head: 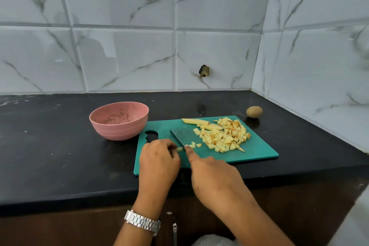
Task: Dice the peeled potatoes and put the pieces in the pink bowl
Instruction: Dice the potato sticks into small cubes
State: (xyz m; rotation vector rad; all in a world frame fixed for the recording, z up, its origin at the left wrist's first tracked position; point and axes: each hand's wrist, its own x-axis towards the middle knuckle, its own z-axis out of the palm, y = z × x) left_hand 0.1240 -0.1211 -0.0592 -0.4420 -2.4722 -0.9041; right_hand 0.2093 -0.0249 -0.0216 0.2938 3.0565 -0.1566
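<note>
A teal cutting board [257, 151] lies on the black counter. On its right half sits a heap of diced potato [225, 136], with two long potato strips [201, 124] behind it. My left hand [159, 160] pinches a small potato end [179, 149] near the board's front left. My right hand [211, 175] grips a knife, index finger stretched along its spine; the blade [179, 136] stands edge-down right beside the potato end. A few cut cubes [194, 145] lie just right of the blade. The pink bowl [119, 124] stands left of the board and holds no potato.
An unpeeled potato [254, 112] rests on the counter behind the board's right corner. Marble-tiled walls close the back and the right side. The counter's front edge runs under my wrists. A metal watch [142, 220] is on my left wrist.
</note>
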